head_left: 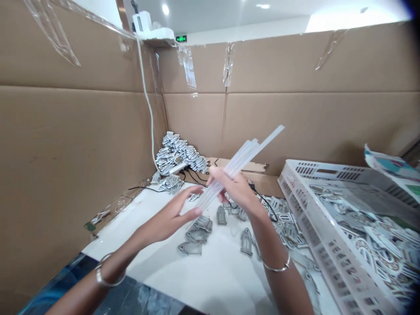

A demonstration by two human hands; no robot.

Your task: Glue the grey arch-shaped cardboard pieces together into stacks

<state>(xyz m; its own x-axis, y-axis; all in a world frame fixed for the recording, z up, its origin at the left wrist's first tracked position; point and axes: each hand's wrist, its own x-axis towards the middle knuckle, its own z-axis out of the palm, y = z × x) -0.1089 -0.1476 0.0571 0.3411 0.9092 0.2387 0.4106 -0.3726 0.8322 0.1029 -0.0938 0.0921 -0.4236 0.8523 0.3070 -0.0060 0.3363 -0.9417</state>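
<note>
- Clear plastic rods (241,159), a loose bundle, sit in the right hand (234,190), above the middle of the tabletop and tilted up and away to the right; one rod sticks out past the others.
- Right hand: fingers curl around the bundle and grip it, with a thin silver bangle (277,266) on the wrist.
- Left hand (166,221): open, not clenched, with the fingers spread and the fingertips (193,189) just beside the lower part of the rods; it also wears a silver bangle (110,271).
- Below the hands, a dark marbled sheet (131,297) lies at the near edge of the white tabletop (197,284).
- Grey arch-shaped cut-outs (246,242) lie scattered on the tabletop, some stacked in small heaps.
- To the right, a white slotted plastic crate (305,218) holds a jumble of grey and white pieces (370,245), with a printed sheet (392,164) leaning past its far corner.
- Farther back, a heaped pile of silvery cut-outs (179,153) sits in the corner, among black cables (193,177).
- Taped cardboard walls (295,122) surround the tabletop, and a white cable (147,100) runs down from a white device (142,22) on a high shelf (157,42).
</note>
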